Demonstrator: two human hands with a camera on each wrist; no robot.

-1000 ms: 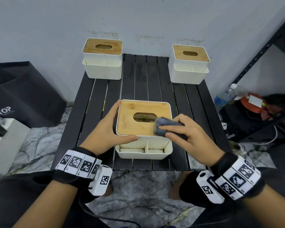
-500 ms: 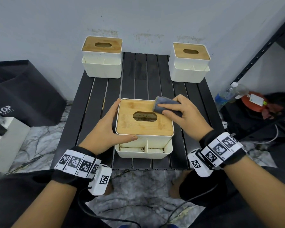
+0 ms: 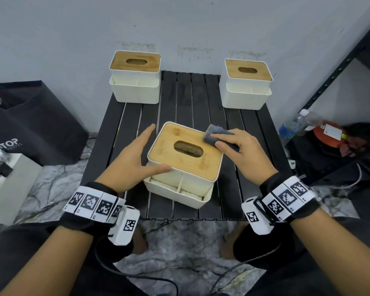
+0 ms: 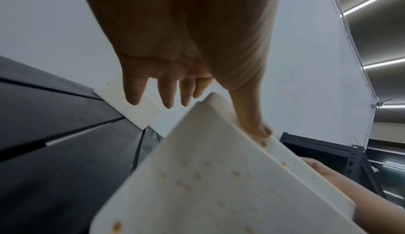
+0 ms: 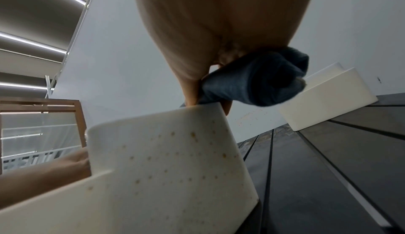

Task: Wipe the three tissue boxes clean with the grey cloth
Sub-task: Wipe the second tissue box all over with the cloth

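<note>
Three white tissue boxes with wooden lids stand on a black slatted table (image 3: 192, 99). The near box (image 3: 184, 165) is turned at an angle; brown specks dot its side (image 5: 166, 165) (image 4: 219, 185). My right hand (image 3: 241, 150) holds the folded grey cloth (image 3: 217, 136) (image 5: 258, 80) pressed on the far right corner of its lid. My left hand (image 3: 135, 154) (image 4: 175, 74) is by the box's left side, fingers straight, thumb (image 4: 254, 125) resting along the front top edge. The other two boxes stand at the back left (image 3: 135, 76) and back right (image 3: 246, 84).
A black bag (image 3: 30, 124) sits on the floor to the left. A black metal shelf (image 3: 338, 69) rises on the right, with a plastic bottle (image 3: 295, 124) and red items beside it. White equipment with cables (image 3: 6, 174) lies at the far left on the marble floor.
The right hand has slid the cloth from the lid's near right part to its far right corner. The near box has turned at an angle, and the left hand's fingers have straightened.
</note>
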